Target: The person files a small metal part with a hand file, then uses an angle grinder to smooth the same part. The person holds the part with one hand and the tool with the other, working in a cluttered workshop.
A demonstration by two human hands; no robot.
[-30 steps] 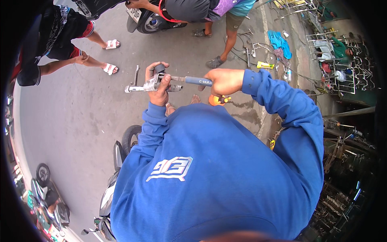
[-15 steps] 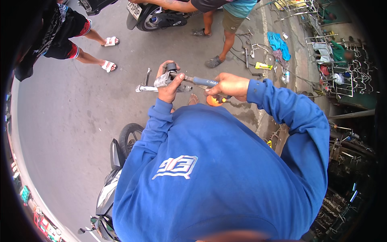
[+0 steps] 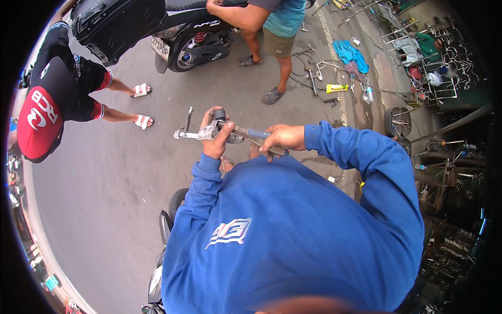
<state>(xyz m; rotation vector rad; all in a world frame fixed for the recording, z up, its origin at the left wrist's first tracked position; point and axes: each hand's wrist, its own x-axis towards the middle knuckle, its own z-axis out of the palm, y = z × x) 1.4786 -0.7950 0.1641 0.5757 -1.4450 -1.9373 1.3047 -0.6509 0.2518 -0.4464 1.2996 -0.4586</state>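
My left hand [image 3: 213,148] is closed around a silver metal motorcycle part [image 3: 190,135] with a cross bar and a thin arm sticking out to the left. A short dark cylinder [image 3: 219,114] shows at its upper end, beside my fingers. My right hand [image 3: 285,138] grips blue-handled pliers [image 3: 258,134], with the handles slightly apart. Their metal end reaches left to the part, by my left thumb. My fingers hide where the jaws meet it.
Ahead, a person in a teal shirt [image 3: 286,23] stands beside a black motorcycle [image 3: 201,49]. Someone in a red and black cap [image 3: 44,115] is at the left. Hoses, tools and a blue cloth [image 3: 350,56] lie to the right, near metal racks [image 3: 439,78]. Another motorcycle [image 3: 157,280] is at my left.
The view has tilted, bringing more of the far motorcycle and the left person's cap into sight. My hands still hold the part and pliers, and the pliers have turned slightly. An orange object is now hidden.
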